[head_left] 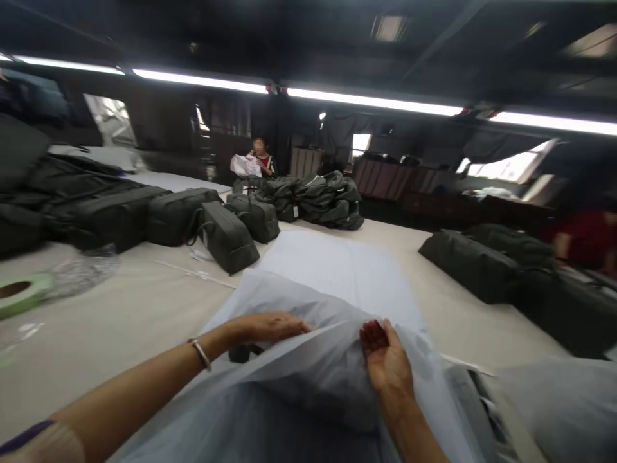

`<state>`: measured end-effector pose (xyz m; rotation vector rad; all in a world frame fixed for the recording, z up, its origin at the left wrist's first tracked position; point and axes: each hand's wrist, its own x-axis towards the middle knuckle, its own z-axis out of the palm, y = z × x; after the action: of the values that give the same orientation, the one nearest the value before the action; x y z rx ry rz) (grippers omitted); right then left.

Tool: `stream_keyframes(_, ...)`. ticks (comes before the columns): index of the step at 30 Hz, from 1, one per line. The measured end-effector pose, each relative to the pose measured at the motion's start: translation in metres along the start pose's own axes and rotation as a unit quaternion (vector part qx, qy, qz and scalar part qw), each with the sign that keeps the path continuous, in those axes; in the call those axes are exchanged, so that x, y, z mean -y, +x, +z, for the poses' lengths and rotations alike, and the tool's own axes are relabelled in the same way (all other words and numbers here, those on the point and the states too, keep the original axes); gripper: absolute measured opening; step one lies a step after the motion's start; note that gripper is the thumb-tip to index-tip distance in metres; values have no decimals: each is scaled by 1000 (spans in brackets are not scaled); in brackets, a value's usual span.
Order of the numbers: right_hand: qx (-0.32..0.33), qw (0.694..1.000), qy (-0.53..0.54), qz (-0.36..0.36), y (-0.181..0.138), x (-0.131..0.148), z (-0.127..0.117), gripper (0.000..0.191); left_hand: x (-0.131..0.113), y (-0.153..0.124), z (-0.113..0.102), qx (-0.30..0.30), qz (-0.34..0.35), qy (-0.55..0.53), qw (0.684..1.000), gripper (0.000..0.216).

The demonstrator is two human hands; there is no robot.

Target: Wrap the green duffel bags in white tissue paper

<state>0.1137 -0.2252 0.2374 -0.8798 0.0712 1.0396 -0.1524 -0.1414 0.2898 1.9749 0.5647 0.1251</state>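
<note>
A translucent whitish plastic bag (313, 373) lies right in front of me, its upper edge lifted, with a dark shape dimly visible inside. My left hand (270, 326), a bangle on its wrist, lies at the bag's opening with fingers stretched flat, touching the film. On the other side, my right hand (388, 360) is turned palm inward beside the film, fingers slightly bent and thumb apart. Under the bag, a white sheet (328, 254) runs away from me along the table. A small dark part (240, 354) shows below my left wrist.
Dark duffel bags (226, 236) line the left side and back. More dark bags (470, 263) stand at right, near a person in red (585, 241). A green tape roll (22, 294) lies at left on the table (144, 308). Another person (260, 161) is far back.
</note>
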Motion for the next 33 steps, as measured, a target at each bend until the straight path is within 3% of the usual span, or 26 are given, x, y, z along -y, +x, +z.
stream_keyframes(3,1,999,29,44,12,2,-12,6,-17,-66,-4,-40,-99,32,994,60)
stream_keyframes(6,1,998,33,61,21,1,-21,8,-18,-128,26,-151,-171,172,958,100)
stream_keyframes(8,0,998,25,63,23,1,-24,8,-4,-152,48,-239,-201,261,913,84)
stream_keyframes(11,-22,998,7,55,21,1,-22,6,17,-161,52,-306,-209,330,868,25)
stream_keyframes(13,-42,998,-1,43,19,3,-19,5,22,-154,31,-331,-188,342,859,20)
stream_keyframes(17,-69,998,3,7,13,3,-14,4,30,-119,-41,-370,-134,348,851,23)
stream_keyframes(20,-86,996,8,-34,7,1,-10,5,60,-78,-87,-355,-164,347,852,22)
stream_keyframes(23,-106,993,2,-60,1,-1,-1,5,88,-38,-108,-353,-183,368,840,17)
stream_keyframes(26,-120,989,-7,-80,-1,-4,7,6,78,-12,-99,-438,-118,391,801,27)
stream_keyframes(28,-115,988,-15,-98,-2,-6,11,8,50,3,-77,-494,1,392,776,35)
stream_keyframes(29,-111,988,-18,-107,-2,-7,12,10,33,13,-63,-491,72,385,779,39)
stream_keyframes(31,-105,987,-23,-121,-2,-9,13,14,2,41,-30,-411,180,359,819,54)
stream_keyframes(33,-99,986,-24,-131,-3,-11,15,18,-16,81,1,-305,202,314,876,72)
